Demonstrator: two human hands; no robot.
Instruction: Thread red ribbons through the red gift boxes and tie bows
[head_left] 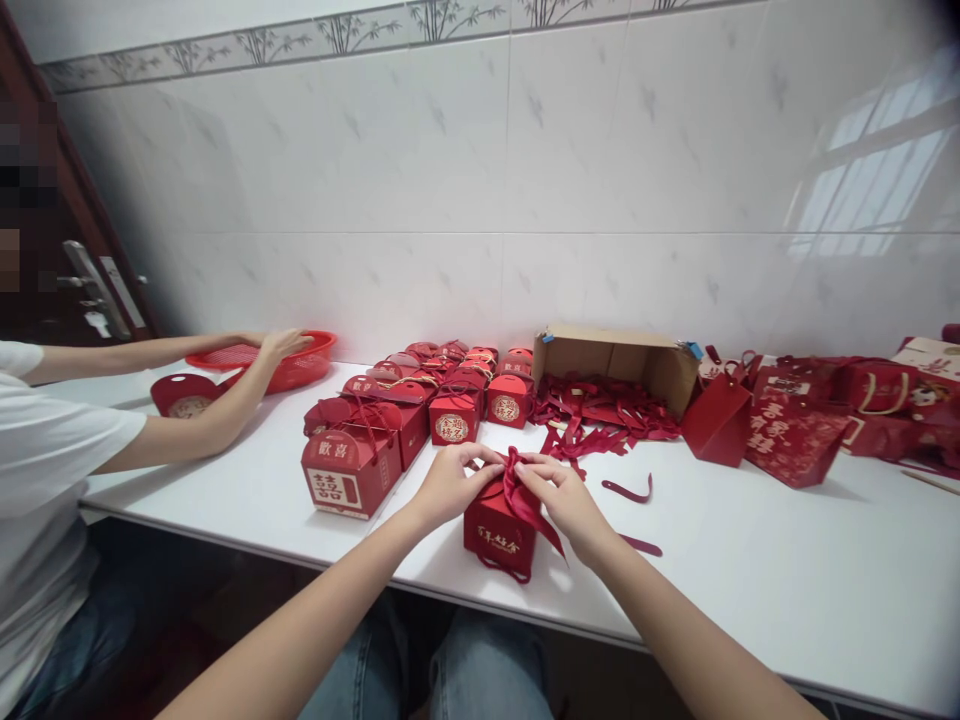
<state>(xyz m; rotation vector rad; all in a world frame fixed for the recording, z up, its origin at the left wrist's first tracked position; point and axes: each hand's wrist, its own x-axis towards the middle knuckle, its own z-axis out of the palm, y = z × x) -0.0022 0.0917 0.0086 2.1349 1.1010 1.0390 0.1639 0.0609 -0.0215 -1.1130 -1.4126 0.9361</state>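
A small red gift box [496, 535] with gold lettering stands near the table's front edge, a thin red cord hanging at its base. On its top is a red ribbon [519, 490], gathered into a loop with one tail draped down the right side. My left hand [459, 482] pinches the ribbon from the left, thumb and fingertips together. From the right, my right hand [564, 498] pinches the same ribbon close to the loop. Both sets of fingertips nearly meet above the box, and the exact grip is partly hidden.
Red gift boxes [349, 475] stand in rows left of centre. An open cardboard box [621, 355] spills ribbons behind. Loose strips [628, 489] lie to the right, near red bags [795, 430]. At far left a co-worker's hands [281, 345] reach over a red basket [319, 362].
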